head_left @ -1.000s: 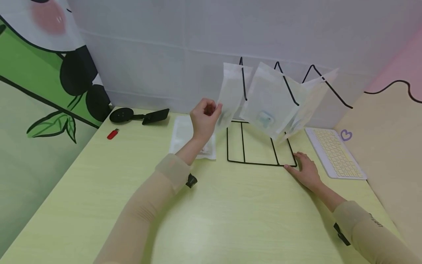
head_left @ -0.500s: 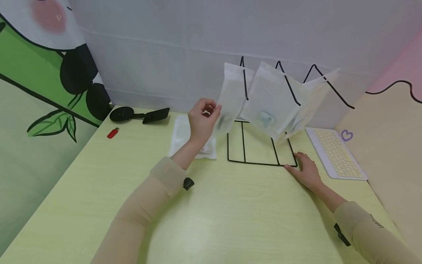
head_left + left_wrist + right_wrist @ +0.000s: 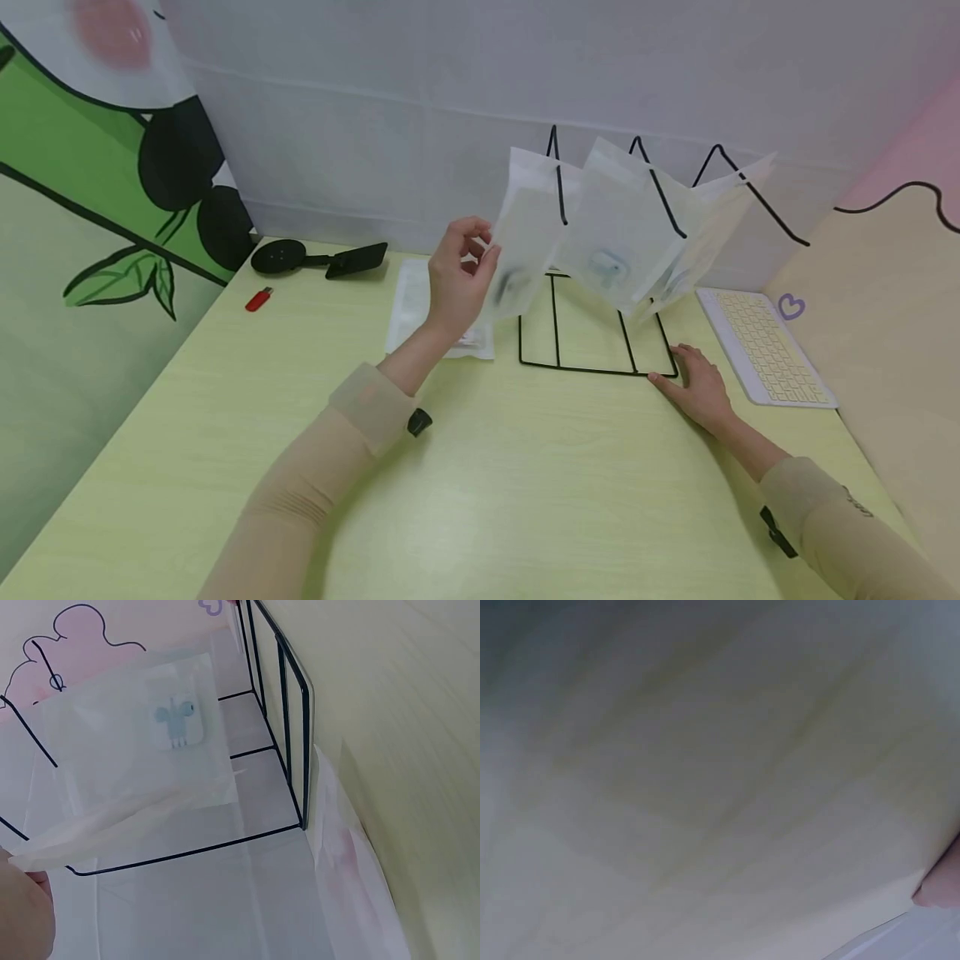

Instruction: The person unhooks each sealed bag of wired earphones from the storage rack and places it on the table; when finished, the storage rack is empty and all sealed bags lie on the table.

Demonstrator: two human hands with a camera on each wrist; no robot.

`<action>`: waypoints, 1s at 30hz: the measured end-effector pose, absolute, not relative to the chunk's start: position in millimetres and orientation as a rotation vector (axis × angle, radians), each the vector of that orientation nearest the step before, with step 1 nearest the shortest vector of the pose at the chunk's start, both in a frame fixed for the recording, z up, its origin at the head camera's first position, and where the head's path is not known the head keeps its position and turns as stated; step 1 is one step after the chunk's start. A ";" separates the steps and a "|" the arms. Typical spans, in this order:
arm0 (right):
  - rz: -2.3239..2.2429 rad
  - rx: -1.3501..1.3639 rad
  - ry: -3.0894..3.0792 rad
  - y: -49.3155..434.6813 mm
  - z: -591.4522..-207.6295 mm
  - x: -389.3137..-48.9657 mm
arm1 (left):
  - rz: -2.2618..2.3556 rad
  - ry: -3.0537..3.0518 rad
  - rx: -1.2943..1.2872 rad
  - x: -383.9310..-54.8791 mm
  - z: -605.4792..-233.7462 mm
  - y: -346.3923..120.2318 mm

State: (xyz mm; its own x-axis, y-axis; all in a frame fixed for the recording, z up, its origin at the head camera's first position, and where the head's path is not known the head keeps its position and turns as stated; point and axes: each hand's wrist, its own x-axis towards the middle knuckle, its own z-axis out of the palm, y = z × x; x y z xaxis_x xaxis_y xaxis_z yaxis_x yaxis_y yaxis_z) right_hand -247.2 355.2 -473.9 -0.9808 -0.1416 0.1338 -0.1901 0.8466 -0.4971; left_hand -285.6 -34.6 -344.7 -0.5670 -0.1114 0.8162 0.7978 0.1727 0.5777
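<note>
Pouch (image 3: 529,218) at rack (image 3: 558,366), white packet (image 3: 409,304) nearby

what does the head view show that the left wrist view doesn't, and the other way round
Only the head view: the red, metal-tipped stick and the black utensil with one round and one rectangular end. Only the left wrist view: the two round ends of the pale-blue earphone-shaped item, just a blur in the head view. Both: the black wire rack, translucent white pouches and the person's bare left hand.
</note>
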 end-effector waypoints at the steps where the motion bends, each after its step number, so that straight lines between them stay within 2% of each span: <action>1: 0.802 0.264 -2.929 355.5 -473.9 -247.4 | -1.488 -1.674 -0.678 -284.7 -344.5 -34.6; 16: 0.794 0.267 -2.932 357.8 -477.2 -249.7 | -1.219 -1.696 -0.747 -270.8 -336.9 -35.8; 30: 0.794 0.272 -2.926 357.4 -476.9 -248.3 | -1.279 -1.818 -0.875 -258.9 -332.9 -47.0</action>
State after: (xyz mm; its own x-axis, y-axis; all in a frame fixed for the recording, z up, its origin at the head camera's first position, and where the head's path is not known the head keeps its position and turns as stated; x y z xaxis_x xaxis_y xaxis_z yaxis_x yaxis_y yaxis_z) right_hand -248.3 357.4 -476.9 -0.9793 -0.1460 0.1402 -0.1968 0.8483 -0.4916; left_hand -258.9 -47.0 -332.9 -0.4974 0.1164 0.8597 0.8484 0.2719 0.4541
